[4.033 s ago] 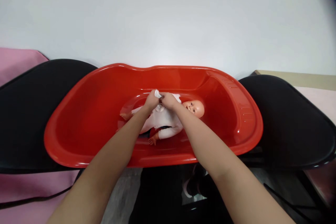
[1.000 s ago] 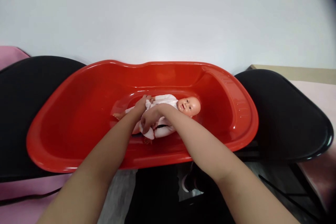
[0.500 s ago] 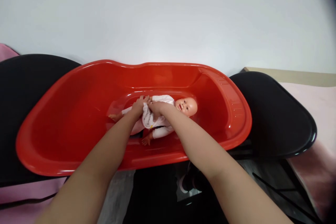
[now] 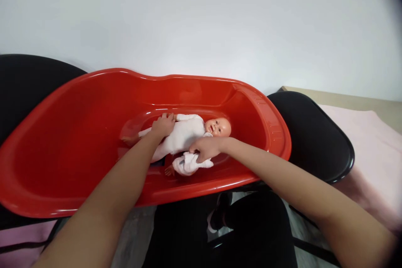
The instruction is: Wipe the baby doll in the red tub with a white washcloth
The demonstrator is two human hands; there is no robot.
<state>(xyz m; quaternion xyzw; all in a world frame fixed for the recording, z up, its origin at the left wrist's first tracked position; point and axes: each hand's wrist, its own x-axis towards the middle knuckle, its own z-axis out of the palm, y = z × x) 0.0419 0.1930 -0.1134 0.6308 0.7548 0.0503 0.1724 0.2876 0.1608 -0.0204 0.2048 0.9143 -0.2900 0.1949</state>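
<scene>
A baby doll [image 4: 185, 134] in white clothing lies on its back in a red baby bathtub [image 4: 78, 142], its bald head to the right. My left hand [image 4: 163, 125] rests at the doll's far side by its waist, fingers curled beside the doll's far hand; the fingertips are partly hidden. My right hand [image 4: 205, 147] is closed on a bunched white cloth garment [image 4: 188, 164] with a dark mark. That garment lies over the doll's near arm, and the doll's near hand [image 4: 169, 171] shows beside it.
Black rounded surfaces stand left [image 4: 31, 88] and right [image 4: 310, 134] of the tub. Pink covering [image 4: 348, 134] lies farther right. A pale wall [image 4: 188, 21] rises behind. Below the tub's near rim are dark-clothed legs [image 4: 257, 230] and a shoe [image 4: 218, 215].
My right hand has drawn the white garment from the doll's front toward me and to the right, uncovering its white chest. My left hand has stayed at the doll's far side. The view has shifted slightly.
</scene>
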